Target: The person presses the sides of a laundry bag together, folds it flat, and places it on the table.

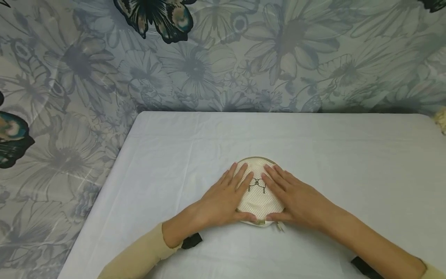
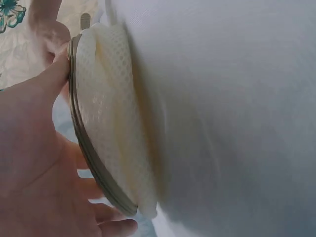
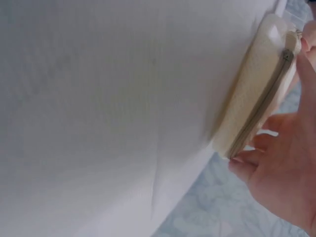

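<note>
A round cream mesh zip pouch (image 1: 259, 203) lies on the white-covered table, with a small line drawing like a pair of glasses on top. My left hand (image 1: 226, 197) rests on its left side, fingers fairly straight and thumb near the lower edge. On the opposite side my right hand (image 1: 301, 197) lies over the pouch in the same way, fingertips close to the drawing. The olive zipper (image 2: 91, 153) runs round the pouch's side in the left wrist view. A zipper slider (image 3: 287, 55) shows near the right thumb in the right wrist view.
The white cloth-covered table (image 1: 167, 155) spreads out around the pouch. A grey floral covering with butterflies (image 1: 195, 69) stands behind and to the left. Black straps (image 1: 191, 241) show at both wrists. Something pale yellow (image 1: 441, 119) sits at the far right edge.
</note>
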The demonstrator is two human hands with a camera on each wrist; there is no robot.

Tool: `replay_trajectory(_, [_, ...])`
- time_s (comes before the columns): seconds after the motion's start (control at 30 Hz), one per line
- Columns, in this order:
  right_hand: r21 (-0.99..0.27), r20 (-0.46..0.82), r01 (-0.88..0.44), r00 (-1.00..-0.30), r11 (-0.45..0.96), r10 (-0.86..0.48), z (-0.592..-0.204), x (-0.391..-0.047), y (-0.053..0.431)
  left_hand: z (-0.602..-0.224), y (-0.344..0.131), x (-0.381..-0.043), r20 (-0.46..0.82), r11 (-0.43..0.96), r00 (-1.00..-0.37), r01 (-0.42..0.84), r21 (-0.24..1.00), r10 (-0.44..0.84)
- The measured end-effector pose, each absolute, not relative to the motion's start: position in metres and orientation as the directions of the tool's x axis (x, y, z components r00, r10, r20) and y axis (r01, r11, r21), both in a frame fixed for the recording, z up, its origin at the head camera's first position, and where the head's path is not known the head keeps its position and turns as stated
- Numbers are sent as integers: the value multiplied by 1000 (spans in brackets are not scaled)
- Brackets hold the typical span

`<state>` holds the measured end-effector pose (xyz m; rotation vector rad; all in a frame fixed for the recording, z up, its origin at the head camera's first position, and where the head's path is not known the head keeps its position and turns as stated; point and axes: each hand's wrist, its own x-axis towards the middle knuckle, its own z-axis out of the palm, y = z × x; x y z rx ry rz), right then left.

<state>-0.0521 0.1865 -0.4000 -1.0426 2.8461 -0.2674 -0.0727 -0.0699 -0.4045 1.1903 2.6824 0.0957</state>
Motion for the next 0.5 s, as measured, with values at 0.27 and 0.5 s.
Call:
replay_trajectory(0.27, [-182, 83, -659, -750, 730, -656, -391, -59, 199, -394, -80, -76, -81, 670, -667, 721, 177, 740])
replay_trajectory(0.5, [-182, 133, -669, -743, 721, -655, -385, -66, 208, -387, -86, -87, -3, 631, -643, 750, 196, 765])
